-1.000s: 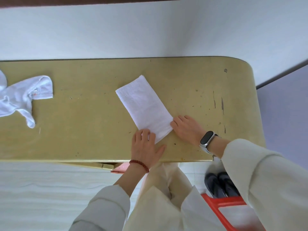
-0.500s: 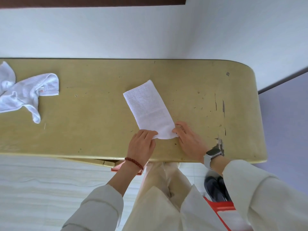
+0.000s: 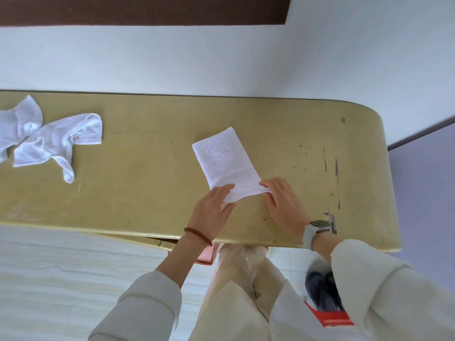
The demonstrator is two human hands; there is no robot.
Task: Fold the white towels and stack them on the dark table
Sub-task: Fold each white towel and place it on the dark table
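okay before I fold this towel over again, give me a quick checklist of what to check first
1. Left hand pinches the near left corner of the white folded terry towel: ok.
2. Right hand grips the near right corner: ok.
3. Towel's far half lies flat: ok.
4. Bare patch of the scuffed yellowish table beyond the towel for folding: ok.
5. Layers aligned at the near edge: cannot tell.
6. Crumpled white towels at far left lie apart: ok.

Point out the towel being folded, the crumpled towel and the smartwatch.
folded towel [image 3: 222, 158]: head view, middle of its flat upper layer.
crumpled towel [image 3: 61, 141]: head view, its bunched centre.
smartwatch [image 3: 318, 224]: head view, its face.
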